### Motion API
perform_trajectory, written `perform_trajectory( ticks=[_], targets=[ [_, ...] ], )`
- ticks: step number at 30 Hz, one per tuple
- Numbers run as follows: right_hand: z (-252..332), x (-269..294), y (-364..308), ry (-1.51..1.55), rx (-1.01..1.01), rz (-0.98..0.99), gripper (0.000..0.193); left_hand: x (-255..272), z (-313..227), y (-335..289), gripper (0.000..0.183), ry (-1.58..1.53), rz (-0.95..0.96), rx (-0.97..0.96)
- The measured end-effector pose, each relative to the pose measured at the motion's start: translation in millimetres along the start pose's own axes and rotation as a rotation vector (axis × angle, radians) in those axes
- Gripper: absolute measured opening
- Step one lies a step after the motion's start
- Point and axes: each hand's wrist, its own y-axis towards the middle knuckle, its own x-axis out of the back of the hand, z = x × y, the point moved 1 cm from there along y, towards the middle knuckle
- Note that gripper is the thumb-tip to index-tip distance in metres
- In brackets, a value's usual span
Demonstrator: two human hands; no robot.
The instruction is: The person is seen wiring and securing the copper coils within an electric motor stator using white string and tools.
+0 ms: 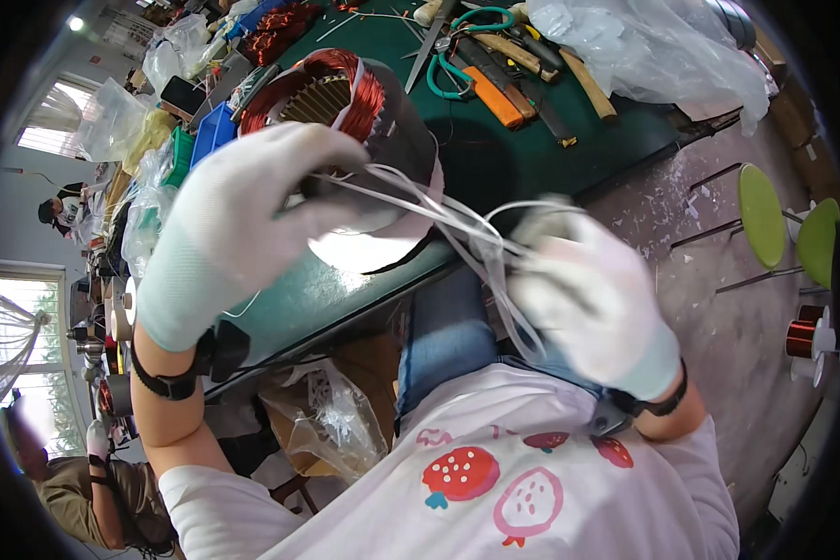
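Observation:
Both my hands wear white knit gloves. A loose bundle of thin white cord (429, 207) stretches between them in loops, over the table's near edge. My left hand (261, 191) is closed on one end of it, in front of the stator. My right hand (583, 289) grips the other part above my lap, and loops hang down beside its fingers. Motion blurs the right hand somewhat. Behind my left hand stands a grey motor stator (409, 131) with red copper windings (369, 98) rising from its top. My glove hides part of its near side.
On the green table (523, 159) lie scissors (429, 47), an orange-handled knife (492, 98) and other wooden-handled tools. Clear plastic bags (639, 47) lie at the far right. Below are a carton with a plastic bag (336, 411) and green stools (762, 215). Another person (103, 485) sits at left.

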Motion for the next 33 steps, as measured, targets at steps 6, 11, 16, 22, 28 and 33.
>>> perform_trajectory(
  ticks=[6,11,16,22,28,33],
  targets=[
    [-137,152,-198,0.986,-0.482,-1.483,0.028,16,29,-9,0.018,-0.211,-0.055,0.369],
    [-254,247,-372,1.731,-0.268,-1.333,0.015,4,42,5,0.015,-0.197,-0.149,0.162],
    [-102,56,-66,1.511,-0.630,-0.763,0.026,-12,-17,-13,0.002,-0.171,-0.380,-0.271],
    [-14,-67,84,0.597,-0.244,0.025,0.024,-95,-23,-40,0.025,0.009,-0.318,-0.279],
    [11,-38,76,1.064,-0.333,0.146,0.024,-49,17,-16,0.032,0.099,-0.662,0.032],
    [26,-78,101,1.626,-0.298,0.005,0.031,-73,51,-27,0.040,0.036,-0.680,-0.024]
  ],
)
